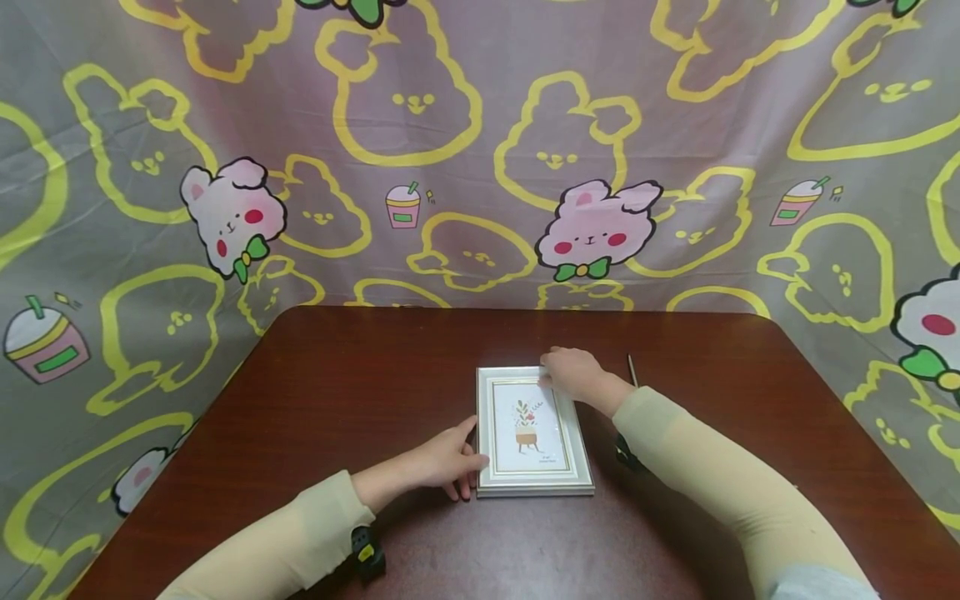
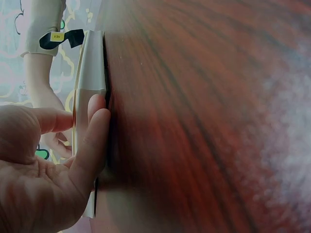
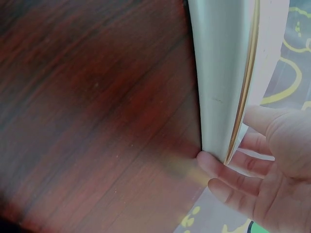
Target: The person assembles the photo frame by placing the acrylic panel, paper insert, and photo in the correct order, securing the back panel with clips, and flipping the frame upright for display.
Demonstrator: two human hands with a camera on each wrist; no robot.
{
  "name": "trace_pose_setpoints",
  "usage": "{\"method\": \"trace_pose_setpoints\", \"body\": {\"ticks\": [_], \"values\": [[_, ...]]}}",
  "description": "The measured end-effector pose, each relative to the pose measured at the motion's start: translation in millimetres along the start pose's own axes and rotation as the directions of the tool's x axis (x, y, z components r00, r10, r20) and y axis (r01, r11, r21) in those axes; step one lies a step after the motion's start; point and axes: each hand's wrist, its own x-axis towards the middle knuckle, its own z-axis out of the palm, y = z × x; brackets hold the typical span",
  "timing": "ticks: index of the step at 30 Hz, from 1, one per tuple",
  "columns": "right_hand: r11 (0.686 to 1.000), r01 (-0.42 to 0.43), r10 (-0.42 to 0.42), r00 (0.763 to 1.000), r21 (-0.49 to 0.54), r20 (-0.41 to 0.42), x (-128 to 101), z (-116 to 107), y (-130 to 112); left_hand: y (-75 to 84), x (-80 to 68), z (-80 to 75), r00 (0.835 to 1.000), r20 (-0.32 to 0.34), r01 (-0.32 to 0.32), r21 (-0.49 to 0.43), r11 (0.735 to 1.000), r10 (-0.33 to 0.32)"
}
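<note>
A white picture frame (image 1: 486,433) with a thin gold inner line lies face up on the dark wooden table, showing a print (image 1: 527,425) of a plant in a pot on legs. My left hand (image 1: 447,458) grips its left side, thumb on the face and fingers along the outer edge; in the left wrist view the fingertips (image 2: 101,116) touch the side wall. At the far right corner my right hand (image 1: 576,373) holds the frame. The right wrist view shows the thumb (image 3: 257,118) over the face and fingers curled round the corner.
A thin dark rod (image 1: 632,369) lies on the table (image 1: 360,375) right of the frame, partly hidden by my right forearm. Behind the table hangs a curtain (image 1: 480,167) printed with rabbits and cups. Black wrist cameras (image 1: 367,552) hang under both forearms.
</note>
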Motion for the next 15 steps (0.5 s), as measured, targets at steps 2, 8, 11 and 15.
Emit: {"method": "trace_pose_setpoints", "body": {"ticks": [2,8,11,15], "values": [[1.000,-0.007,0.007,1.000,0.000,0.011,-0.8,-1.3,-0.9,0.1,0.0,-0.4,1.000,0.001,-0.001,0.003,1.000,0.001],[1.000,-0.013,0.013,1.000,0.007,-0.007,-7.5,-4.0,0.3,-0.5,-1.1,-3.4,1.000,0.005,0.012,0.018,1.000,-0.012],[0.999,-0.025,0.027,0.999,0.031,-0.038,-12.1,-7.0,5.8,0.5,-2.7,-9.9,1.000,-0.014,0.024,0.045,0.999,-0.024],[0.994,-0.074,0.079,0.994,0.080,-0.071,-20.2,-14.4,20.1,2.1,-4.9,-23.6,0.998,-0.056,0.017,0.117,0.993,-0.011]]}}
